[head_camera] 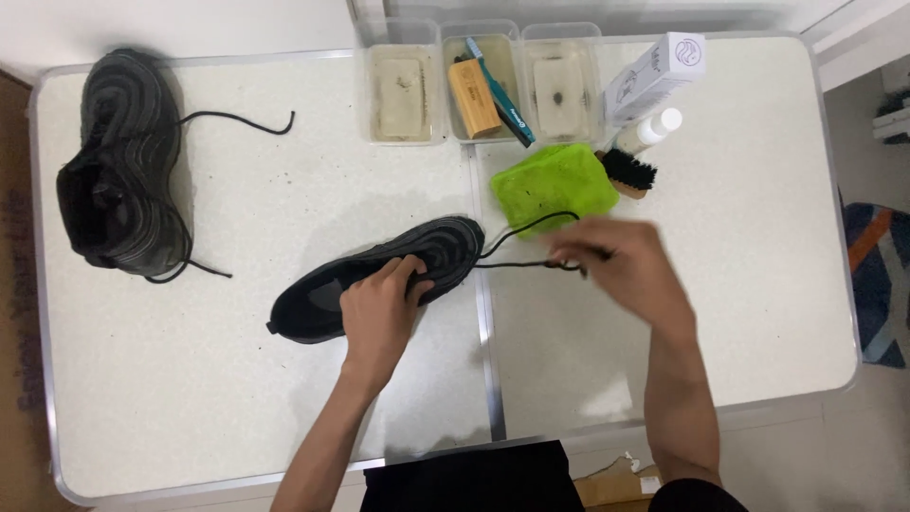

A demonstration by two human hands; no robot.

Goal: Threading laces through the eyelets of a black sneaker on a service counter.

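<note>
A black sneaker lies on its side across the middle of the white table. My left hand presses down on the sneaker's upper near the lace area. My right hand, blurred by motion, pinches the black shoelace, which runs taut from the sneaker's toe end out to the right. A second black sneaker rests at the far left of the table with its own loose lace trailing beside it.
Three clear plastic tubs stand along the back edge, the middle one holding a wooden block and a teal toothbrush. A green cloth, a dark-bristled wooden brush, a small white bottle and a white box sit back right.
</note>
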